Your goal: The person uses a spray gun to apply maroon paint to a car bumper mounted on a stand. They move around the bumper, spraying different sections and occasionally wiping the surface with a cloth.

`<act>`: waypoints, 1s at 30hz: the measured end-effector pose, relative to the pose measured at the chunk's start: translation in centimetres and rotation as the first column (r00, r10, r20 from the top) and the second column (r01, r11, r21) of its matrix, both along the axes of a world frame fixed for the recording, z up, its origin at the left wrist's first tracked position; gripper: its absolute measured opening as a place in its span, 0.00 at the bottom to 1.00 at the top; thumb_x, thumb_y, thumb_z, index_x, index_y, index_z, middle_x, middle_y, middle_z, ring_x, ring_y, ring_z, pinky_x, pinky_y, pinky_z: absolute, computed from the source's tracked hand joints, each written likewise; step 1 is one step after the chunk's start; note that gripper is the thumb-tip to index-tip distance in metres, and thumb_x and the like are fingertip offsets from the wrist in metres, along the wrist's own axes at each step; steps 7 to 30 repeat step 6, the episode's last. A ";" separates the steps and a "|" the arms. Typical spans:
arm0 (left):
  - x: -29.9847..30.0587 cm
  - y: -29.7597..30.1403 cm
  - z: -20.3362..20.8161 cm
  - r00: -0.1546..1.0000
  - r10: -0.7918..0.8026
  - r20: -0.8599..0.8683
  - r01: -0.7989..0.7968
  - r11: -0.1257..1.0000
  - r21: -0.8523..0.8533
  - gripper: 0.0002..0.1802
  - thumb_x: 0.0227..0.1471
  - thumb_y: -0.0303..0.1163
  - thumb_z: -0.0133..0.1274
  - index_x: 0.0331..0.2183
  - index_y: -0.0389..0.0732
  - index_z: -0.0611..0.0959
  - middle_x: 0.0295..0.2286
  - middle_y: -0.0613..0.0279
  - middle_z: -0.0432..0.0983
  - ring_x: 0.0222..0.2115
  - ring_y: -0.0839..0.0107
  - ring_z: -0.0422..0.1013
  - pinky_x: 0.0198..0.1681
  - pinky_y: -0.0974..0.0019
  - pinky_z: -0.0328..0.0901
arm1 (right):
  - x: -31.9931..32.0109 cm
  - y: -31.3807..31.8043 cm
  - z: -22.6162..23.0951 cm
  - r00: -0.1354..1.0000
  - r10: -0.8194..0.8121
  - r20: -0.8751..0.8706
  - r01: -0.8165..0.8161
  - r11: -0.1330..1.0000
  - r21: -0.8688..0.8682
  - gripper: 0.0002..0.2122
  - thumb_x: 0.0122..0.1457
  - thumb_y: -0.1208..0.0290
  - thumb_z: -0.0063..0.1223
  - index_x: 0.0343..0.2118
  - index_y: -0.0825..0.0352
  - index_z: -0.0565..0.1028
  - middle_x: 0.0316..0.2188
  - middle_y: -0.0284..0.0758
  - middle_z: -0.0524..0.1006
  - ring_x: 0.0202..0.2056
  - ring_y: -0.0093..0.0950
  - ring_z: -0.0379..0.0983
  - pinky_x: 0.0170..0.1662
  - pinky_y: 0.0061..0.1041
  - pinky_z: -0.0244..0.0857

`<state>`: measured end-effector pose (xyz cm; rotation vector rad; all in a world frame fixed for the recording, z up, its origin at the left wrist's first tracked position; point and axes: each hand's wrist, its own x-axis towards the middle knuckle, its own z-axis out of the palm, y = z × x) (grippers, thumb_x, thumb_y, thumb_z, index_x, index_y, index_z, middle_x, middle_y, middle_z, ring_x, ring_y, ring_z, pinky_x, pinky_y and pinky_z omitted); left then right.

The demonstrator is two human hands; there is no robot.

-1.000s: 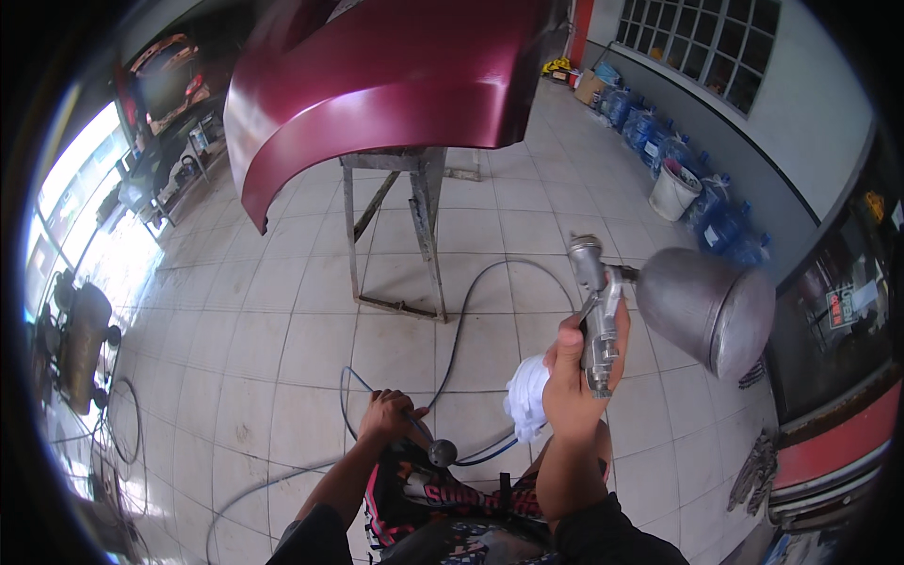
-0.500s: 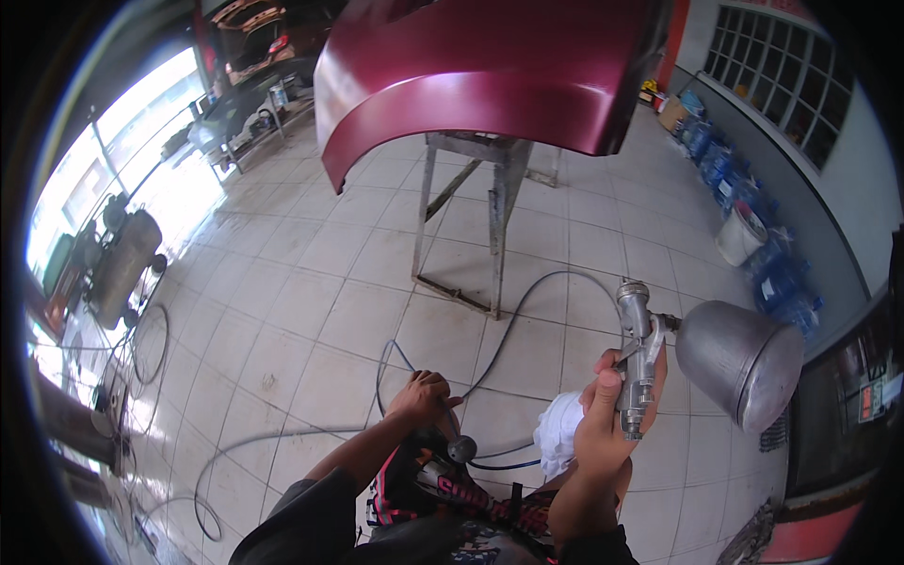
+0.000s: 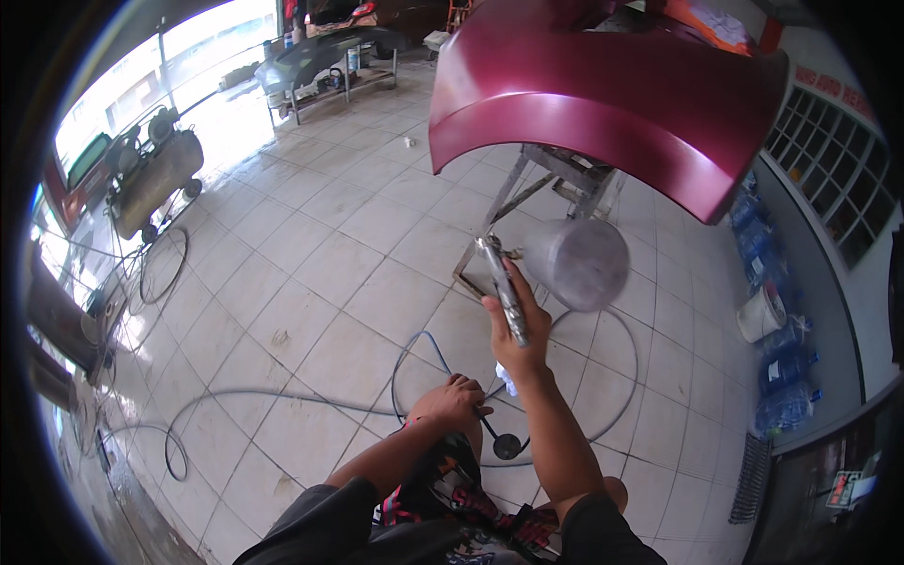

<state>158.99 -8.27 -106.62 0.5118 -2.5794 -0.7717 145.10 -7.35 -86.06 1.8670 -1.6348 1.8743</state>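
My right hand [image 3: 521, 330] grips a silver spray gun [image 3: 505, 292], its fingers wrapped round the handle. The gun's round grey metal cup [image 3: 586, 264] sticks out to the right. A bit of white cloth [image 3: 507, 379] shows behind my right wrist, mostly hidden. My left hand [image 3: 447, 405] is closed by my knee around a dark air hose [image 3: 489, 426], with a round black fitting [image 3: 507, 445] hanging just below. Ahead, a glossy dark-red car fender [image 3: 593, 104] rests on a metal stand [image 3: 508, 202], apart from the gun.
Blue-grey hose [image 3: 282, 394] loops over the tiled floor [image 3: 311, 330]. An air compressor [image 3: 160, 179] on wheels stands at left. Several blue water bottles [image 3: 786, 367] and a white bucket [image 3: 761, 313] line the right wall. A dark car panel [image 3: 325, 56] sits on a far stand.
The spray gun has moved left and forward, toward the fender's stand, and turned in my right hand. My view has swung left, bringing more of the compressor in. The left hand stays closed at my knee.
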 end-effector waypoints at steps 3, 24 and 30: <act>-0.1 0.1 -0.2 0.999 0.044 -0.003 -0.044 0.999 -0.001 0.13 0.44 0.41 0.65 0.31 0.44 0.83 0.35 0.63 0.77 0.46 0.63 0.71 0.56 0.57 0.58 | 1.3 -2.5 -0.9 0.999 0.045 -0.005 -0.044 0.998 0.054 0.24 0.59 0.70 0.65 0.57 0.69 0.73 0.45 0.48 0.81 0.46 0.41 0.81 0.48 0.30 0.73; -0.5 -1.1 0.3 0.998 0.023 0.051 -0.021 0.999 -0.042 0.14 0.43 0.40 0.65 0.32 0.44 0.84 0.36 0.63 0.77 0.47 0.64 0.71 0.58 0.57 0.58 | 2.3 -4.7 -4.1 0.992 0.070 -0.109 -0.078 0.994 -0.078 0.24 0.58 0.70 0.66 0.58 0.64 0.73 0.44 0.48 0.82 0.47 0.38 0.81 0.50 0.31 0.73; -0.5 -1.1 0.3 0.998 0.023 0.051 -0.021 0.999 -0.042 0.14 0.43 0.40 0.65 0.32 0.44 0.84 0.36 0.63 0.77 0.47 0.64 0.71 0.58 0.57 0.58 | 2.3 -4.7 -4.1 0.992 0.070 -0.109 -0.078 0.994 -0.078 0.24 0.58 0.70 0.66 0.58 0.64 0.73 0.44 0.48 0.82 0.47 0.38 0.81 0.50 0.31 0.73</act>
